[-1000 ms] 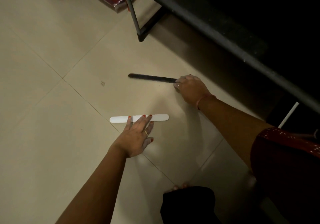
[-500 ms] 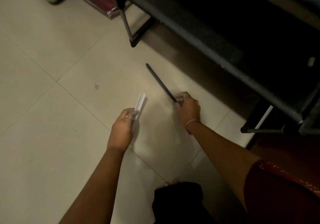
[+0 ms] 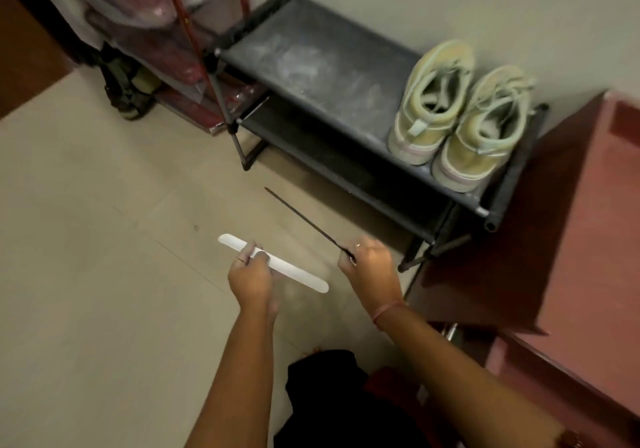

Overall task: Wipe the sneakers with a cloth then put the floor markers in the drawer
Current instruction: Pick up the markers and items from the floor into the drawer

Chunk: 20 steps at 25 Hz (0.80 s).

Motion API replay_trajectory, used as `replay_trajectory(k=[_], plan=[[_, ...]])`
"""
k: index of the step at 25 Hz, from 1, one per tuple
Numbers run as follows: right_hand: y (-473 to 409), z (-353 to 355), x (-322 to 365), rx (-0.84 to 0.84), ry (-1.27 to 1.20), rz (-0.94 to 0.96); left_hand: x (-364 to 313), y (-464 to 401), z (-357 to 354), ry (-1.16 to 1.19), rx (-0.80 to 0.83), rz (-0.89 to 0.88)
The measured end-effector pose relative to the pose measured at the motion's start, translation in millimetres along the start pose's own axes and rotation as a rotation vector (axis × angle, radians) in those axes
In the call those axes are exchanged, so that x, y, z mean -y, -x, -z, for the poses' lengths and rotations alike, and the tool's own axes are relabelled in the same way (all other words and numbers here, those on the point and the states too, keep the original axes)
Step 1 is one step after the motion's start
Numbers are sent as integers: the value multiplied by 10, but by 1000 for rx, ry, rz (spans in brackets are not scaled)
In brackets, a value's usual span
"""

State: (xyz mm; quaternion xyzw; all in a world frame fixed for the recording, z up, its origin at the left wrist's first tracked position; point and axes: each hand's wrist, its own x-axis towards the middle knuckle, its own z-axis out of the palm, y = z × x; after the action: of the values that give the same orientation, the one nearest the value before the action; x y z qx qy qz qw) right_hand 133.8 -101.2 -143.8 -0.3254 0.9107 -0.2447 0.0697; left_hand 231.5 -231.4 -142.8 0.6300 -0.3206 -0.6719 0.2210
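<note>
A grey shoe rack (image 3: pixel 311 67) stands against the wall, a pair of pale sneakers (image 3: pixel 460 115) on its top shelf's right end. In front of the rack, above the tiled floor, the left hand (image 3: pixel 250 274) grasps a white floor marker (image 3: pixel 298 274); the right hand (image 3: pixel 369 264) pinches the end of a black floor marker (image 3: pixel 301 215).

A flat white plastic floor marker strip (image 3: pixel 277 265) is being held level above the floor; a thin black strip (image 3: pixel 304 218) is being held edge-on. Pale yellow-green sneakers (image 3: pixel 457 115) are being kept side by side on the grey shelf (image 3: pixel 311 63).
</note>
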Motion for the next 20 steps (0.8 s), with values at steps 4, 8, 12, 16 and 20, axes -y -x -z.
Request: replay_trajectory(k=[4,8,12,16,20], plan=[[636,781,118,-140,92,45,-325,907,-63,-64,204,44],[1297,1446,138,-184,153,30,-389,1738,-67,-184,362,34],[1971,1896,126,-223,141,-9,-154,2363,-59,-278,449,26],[2463,2176,30,-208,68,-54,121,2769,-1,-293,488,-23],[2883,2406,-120,-223,-67,-236,429,3230,105,-299,513,-61]])
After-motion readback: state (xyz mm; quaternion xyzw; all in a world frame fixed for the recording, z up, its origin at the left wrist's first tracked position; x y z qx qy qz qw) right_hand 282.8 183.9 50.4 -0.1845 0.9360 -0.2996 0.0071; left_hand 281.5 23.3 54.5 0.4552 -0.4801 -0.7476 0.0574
